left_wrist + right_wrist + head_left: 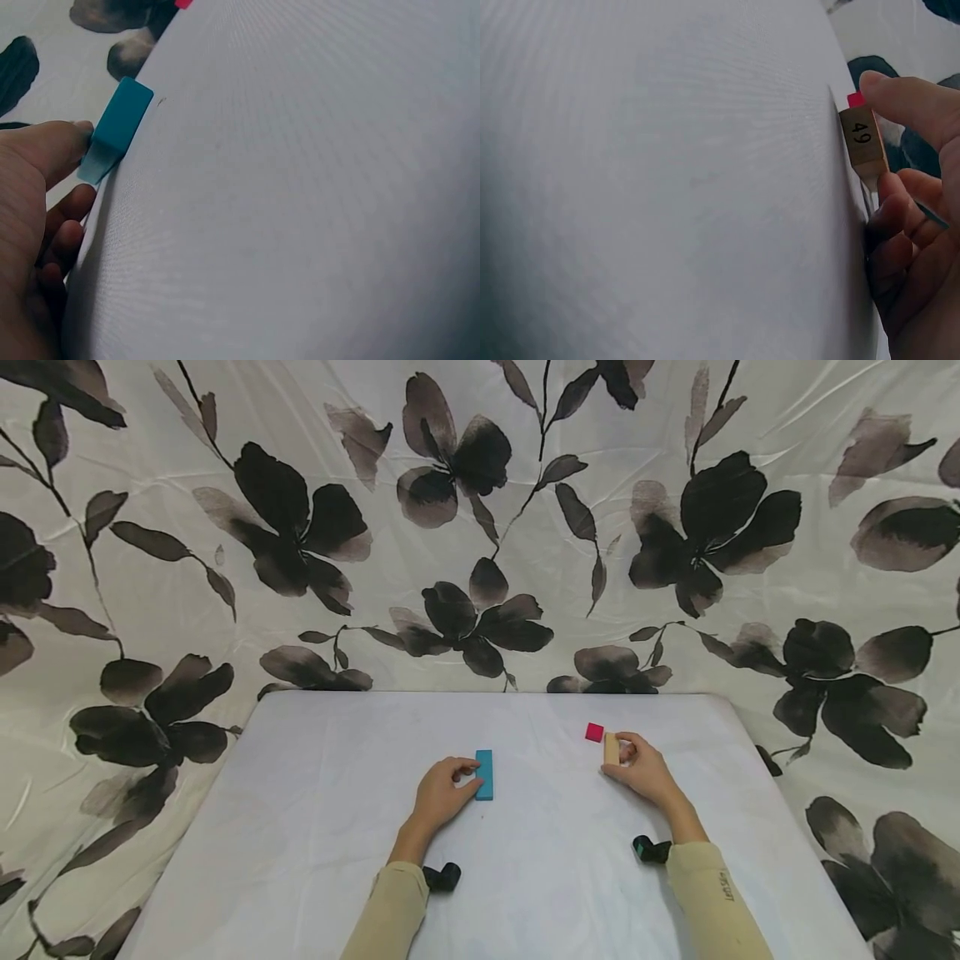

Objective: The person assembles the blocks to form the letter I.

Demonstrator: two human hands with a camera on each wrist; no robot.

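In the head view my left hand (440,795) is at the left side of a blue rectangular block (484,775), with thumb and index fingertip on it. The left wrist view shows that thumb against the blue block (120,124), the other fingers curled below. To the right, my right hand (643,768) holds a small plain wooden block (612,749) between thumb and index finger. The number 49 is printed on the wooden block (861,139) in the right wrist view. Just beyond its left side lies a small red block (594,732).
A white cloth covers the table (300,827), whose far edge meets a hanging floral curtain (465,543). A black wrist camera (442,877) sits by the left cuff, and another black camera (651,850) by the right cuff.
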